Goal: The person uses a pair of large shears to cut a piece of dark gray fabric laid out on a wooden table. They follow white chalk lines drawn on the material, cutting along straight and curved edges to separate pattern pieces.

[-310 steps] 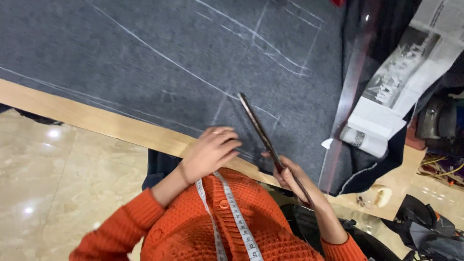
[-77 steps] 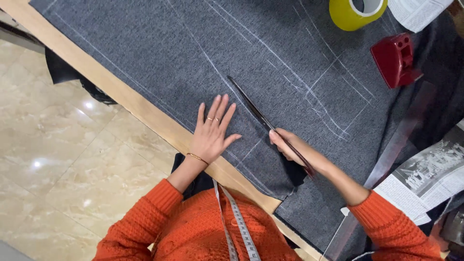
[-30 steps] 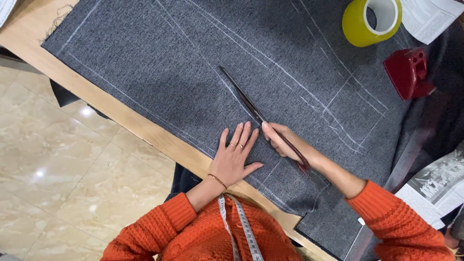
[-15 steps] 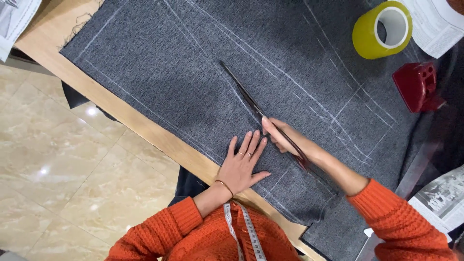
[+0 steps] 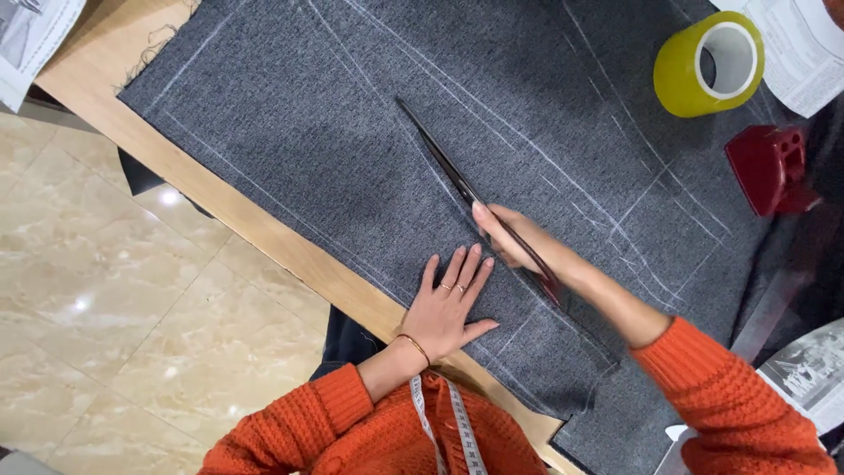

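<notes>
Our right hand (image 5: 514, 242) wraps closed around long dark steel scissors (image 5: 457, 180), blades pointing toward eleven o'clock on the chalk-marked grey wool cloth (image 5: 352, 132). The cut behind us at five o'clock looks done; most of the line remains. Our left hand (image 5: 444, 308) lies flat, fingers spread, pinning cloth at seven o'clock.

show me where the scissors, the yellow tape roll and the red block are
scissors (image 5: 444, 163), head view, on the long blades.
yellow tape roll (image 5: 681, 75), head view, on its outer yellow side.
red block (image 5: 763, 167), head view, on its top face.
</notes>
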